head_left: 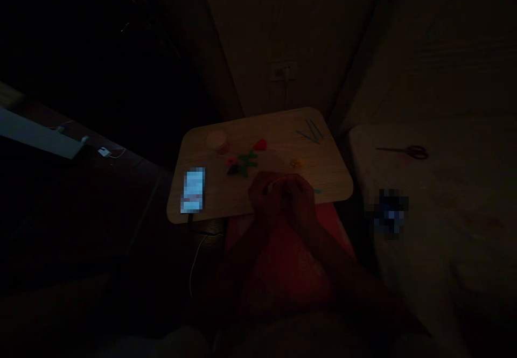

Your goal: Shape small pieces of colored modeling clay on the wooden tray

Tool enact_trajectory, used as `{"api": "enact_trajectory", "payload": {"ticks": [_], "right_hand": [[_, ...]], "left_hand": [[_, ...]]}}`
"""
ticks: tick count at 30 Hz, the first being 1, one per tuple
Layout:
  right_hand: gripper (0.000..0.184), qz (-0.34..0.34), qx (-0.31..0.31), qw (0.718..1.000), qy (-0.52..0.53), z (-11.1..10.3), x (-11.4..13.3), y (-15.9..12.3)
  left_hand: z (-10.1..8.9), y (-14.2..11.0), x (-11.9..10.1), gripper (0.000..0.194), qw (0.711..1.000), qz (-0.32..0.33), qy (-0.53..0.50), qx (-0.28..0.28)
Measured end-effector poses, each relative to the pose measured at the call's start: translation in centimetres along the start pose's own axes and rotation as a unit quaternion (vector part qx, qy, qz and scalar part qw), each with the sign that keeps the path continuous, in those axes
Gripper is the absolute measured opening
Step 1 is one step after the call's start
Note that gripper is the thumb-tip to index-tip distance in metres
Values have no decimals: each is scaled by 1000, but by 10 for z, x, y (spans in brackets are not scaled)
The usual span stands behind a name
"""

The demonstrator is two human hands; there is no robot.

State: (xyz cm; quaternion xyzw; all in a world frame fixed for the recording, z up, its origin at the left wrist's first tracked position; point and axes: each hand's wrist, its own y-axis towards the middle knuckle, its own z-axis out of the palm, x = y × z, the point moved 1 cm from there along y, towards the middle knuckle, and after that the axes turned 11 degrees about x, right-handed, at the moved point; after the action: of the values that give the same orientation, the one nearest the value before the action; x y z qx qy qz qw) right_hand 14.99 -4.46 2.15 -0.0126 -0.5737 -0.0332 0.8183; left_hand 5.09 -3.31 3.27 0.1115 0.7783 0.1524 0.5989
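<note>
1. The left hand (263, 192) and the right hand (298, 190) meet at the near edge of the light wooden table with rounded corners (337, 183); both have curled fingers, and the fingertips come close together, probably so that one hand can steady the other.
2. A faint, pale orange strip (277, 182) shows between the fingers; the room is very dark, so I cannot tell whether it is a held object, nor how tightly either hand closes.
3. The small teal piece (318, 191) lies just beside the right hand; the cluster of small yellow bits (297, 163) lies a little beyond the hands; both seem placed for easy reach.
4. The green branching pieces (247, 163), the bright red rounded piece (260, 144) and a small dark piece (232, 170) lie left of the middle; perhaps they are grouped there to leave room in front.
5. The thin grey-blue sticks (311, 132) lie at the far right corner, and the pale round container (218, 141) stands at the far left; both are apart from the hands, maybe to avoid knocking.
6. The lit rectangular phone (193, 190) lies near the left edge, screen upward, likely to be seen easily; the dark-handled scissors (404, 151) rest off the table, on the pale surface (428, 185) at right.
</note>
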Motion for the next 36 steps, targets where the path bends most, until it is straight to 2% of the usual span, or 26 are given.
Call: {"api": "enact_trajectory", "payload": {"ticks": [4, 10, 15, 21, 26, 27, 28, 31, 33, 34, 36], "right_hand": [[32, 16, -8, 1000, 18, 11, 0, 0], [35, 40, -46, 991, 115, 5, 5, 0], [40, 54, -65, 987, 134, 2, 13, 1], [43, 19, -114, 982, 147, -5, 19, 2], [41, -36, -173, 968, 175, -25, 18, 9], [41, -45, -178, 967, 176, -28, 17, 10], [40, -46, -172, 969, 173, -30, 17, 10], [39, -21, -118, 983, 141, -28, 16, 6], [38, -6, -74, 992, 106, -21, 15, 3], [36, -2, -54, 995, 89, -18, 15, 2], [31, 4, -27, 998, 60, -13, 16, 1]], "left_hand": [[6, 2, 1, 12, 998, -20, -49, -37], [5, 2, 3, 12, 993, -30, -92, -64], [3, 3, 4, 12, 989, -52, -110, -88], [-3, 4, 13, 11, 989, -50, -85, -113], [-17, 8, 32, 11, 985, -15, -18, -169], [-18, 9, 34, 10, 987, 12, 14, -159], [-19, 9, 35, 11, 990, 35, 53, -124], [-15, 8, 34, 12, 986, 45, 153, 40], [-14, 6, 32, 15, 970, 30, 211, 114], [-14, 6, 31, 15, 962, 25, 242, 126], [-17, 5, 29, 13, 949, 21, 295, 110]]}}
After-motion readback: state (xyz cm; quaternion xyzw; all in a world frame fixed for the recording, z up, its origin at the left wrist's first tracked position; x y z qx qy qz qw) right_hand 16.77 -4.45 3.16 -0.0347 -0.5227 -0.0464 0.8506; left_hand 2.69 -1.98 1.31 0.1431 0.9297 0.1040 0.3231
